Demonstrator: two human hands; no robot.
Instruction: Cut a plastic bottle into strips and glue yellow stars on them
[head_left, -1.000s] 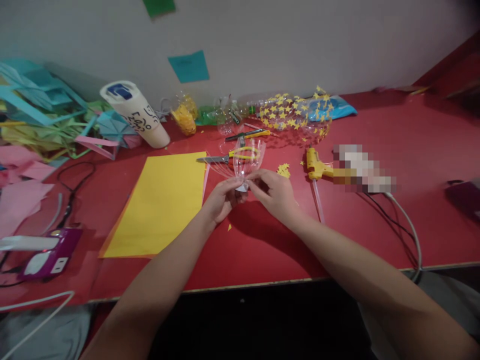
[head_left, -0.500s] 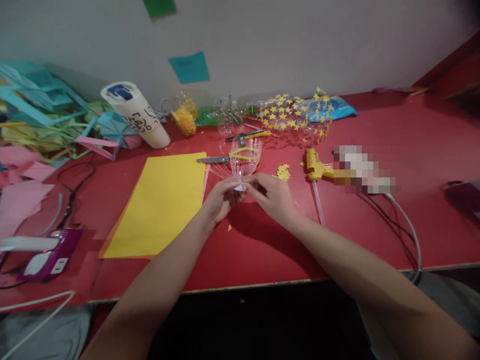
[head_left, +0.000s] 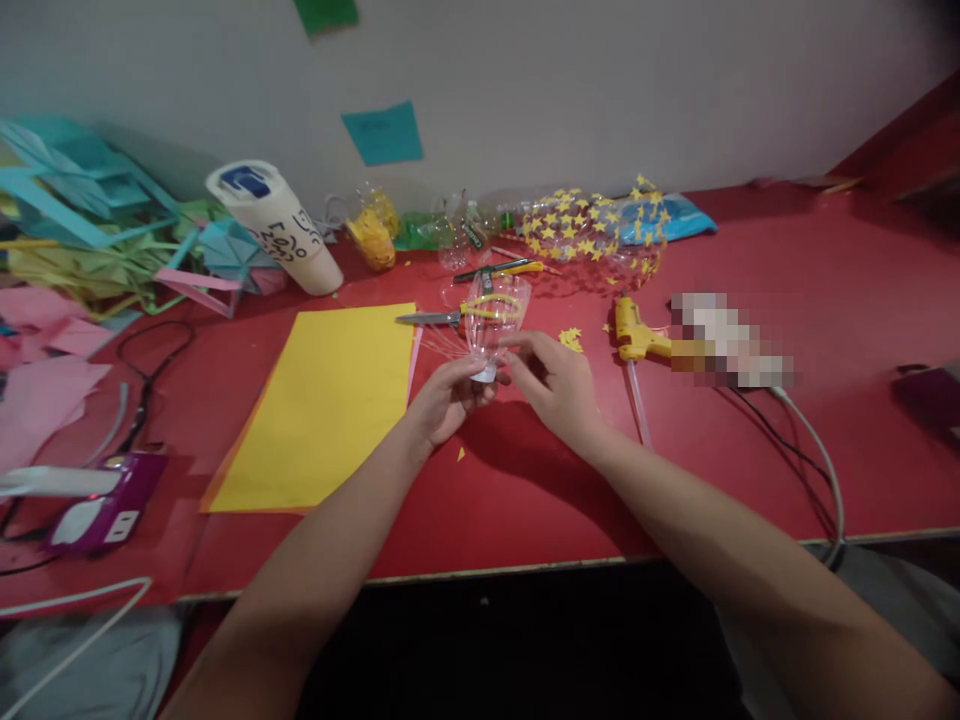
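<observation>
thumb and forefinger of the left hand [head_left: 454, 400] are pinched together on the whitish lower end of a clear plastic piece cut into thin strips [head_left: 486, 342], the other fingers curled beneath it. this piece is held up above the near middle of the red tabletop [head_left: 525, 510], with some of its strips fanning out to the left. the right hand [head_left: 551, 385] is partly open just to the right of the piece, thumb and forefinger parted and the rest bent inward; whether its fingertips touch the plastic, i cannot tell.

just beyond the piece, and partly seen through it, lie grey-bladed scissors with yellow and red handles [head_left: 435, 319]; farther back is a black and yellow cutter [head_left: 499, 270]. to the left, a flat stack of yellow paper sheets [head_left: 322, 400] reaches close to the left hand. to the right are a small heap of yellow paper stars [head_left: 571, 340] and a yellow glue gun [head_left: 631, 332]. at the far side are clear plastic shapes dotted with yellow stars [head_left: 551, 220], and to the far left stands a white tumbler with black lettering [head_left: 279, 230].
</observation>
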